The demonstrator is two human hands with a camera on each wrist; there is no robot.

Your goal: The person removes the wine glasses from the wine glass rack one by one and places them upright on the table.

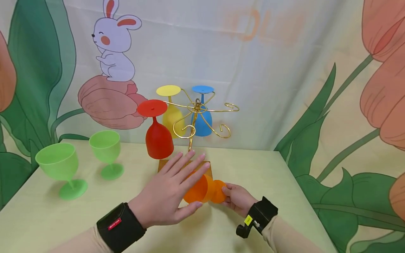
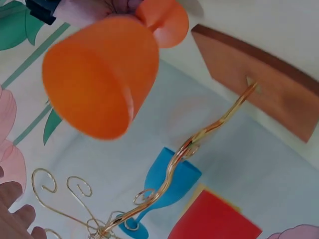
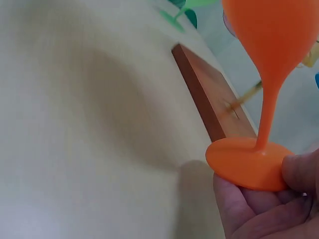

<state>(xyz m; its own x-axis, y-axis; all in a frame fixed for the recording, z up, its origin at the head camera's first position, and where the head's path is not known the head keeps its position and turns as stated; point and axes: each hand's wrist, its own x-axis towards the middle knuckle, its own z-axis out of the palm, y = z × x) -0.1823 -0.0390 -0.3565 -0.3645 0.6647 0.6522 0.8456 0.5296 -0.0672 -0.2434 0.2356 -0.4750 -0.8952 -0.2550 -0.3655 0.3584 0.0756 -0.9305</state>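
Note:
An orange plastic goblet [image 1: 202,188] lies tilted on its side in the air, its mouth facing left in the head view. My right hand [image 1: 238,198] pinches its round foot between thumb and fingers; the right wrist view shows the thumb on top of the foot [image 3: 249,164]. In front of the goblet's bowl my left hand [image 1: 171,193] is spread, fingers straight and holding nothing, partly covering it. Behind both hands stands a gold wire rack [image 1: 197,109] on a wooden base [image 2: 269,74]. Red [image 1: 159,142], yellow [image 1: 172,117] and blue [image 1: 204,124] goblets hang upside down from it.
Two green goblets stand upright on the left of the pale table [image 1: 253,168], one nearer [image 1: 58,161] and one farther back [image 1: 105,146]. Two curled rack arms [image 1: 225,130] on the right carry no goblet. A printed cloth [image 1: 269,70] hangs behind the table.

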